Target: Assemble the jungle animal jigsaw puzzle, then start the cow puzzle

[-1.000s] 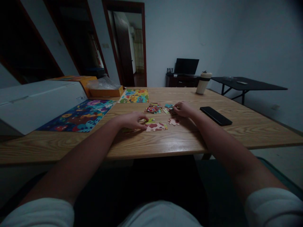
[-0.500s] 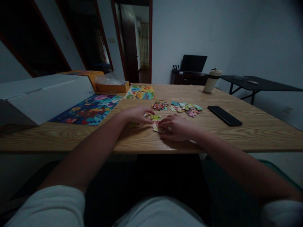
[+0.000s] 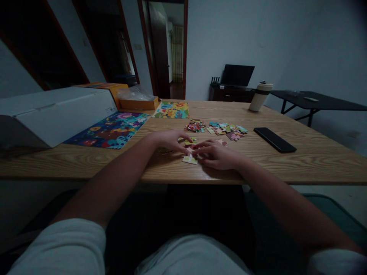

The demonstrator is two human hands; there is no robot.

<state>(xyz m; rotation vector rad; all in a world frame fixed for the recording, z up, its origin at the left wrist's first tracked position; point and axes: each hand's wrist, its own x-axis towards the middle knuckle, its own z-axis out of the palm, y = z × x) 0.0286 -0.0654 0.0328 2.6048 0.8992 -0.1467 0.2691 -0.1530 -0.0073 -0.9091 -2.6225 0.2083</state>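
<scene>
Joined puzzle pieces [image 3: 190, 151] lie flat on the wooden table between my two hands, near its front edge. A pale puzzle piece [image 3: 190, 159] forms the side closest to me. My left hand [image 3: 171, 140] curves around the left side, thumb and fingertips gripping the pieces. From the right, my right hand [image 3: 214, 153] presses its closed fingers onto the pieces beside the pale one. The fingers hide part of the pieces. Green puzzle pieces [image 3: 164, 150] show under my left hand, and a pinkish puzzle piece [image 3: 223, 143] lies behind my right.
Beyond my hands are a reddish pile of puzzle pieces [image 3: 195, 125] and a mixed pile [image 3: 226, 129]. A phone [image 3: 274, 139] and a tumbler [image 3: 260, 97] stand to the right. Left are a blue picture sheet [image 3: 110, 131], a yellow one [image 3: 172, 110], a white box [image 3: 57, 112] and an orange tray [image 3: 139, 104].
The pale piece, earlier under my right fingers, now lies uncovered against the others. My right hand has shifted slightly up and away from it. The view has turned slightly left.
</scene>
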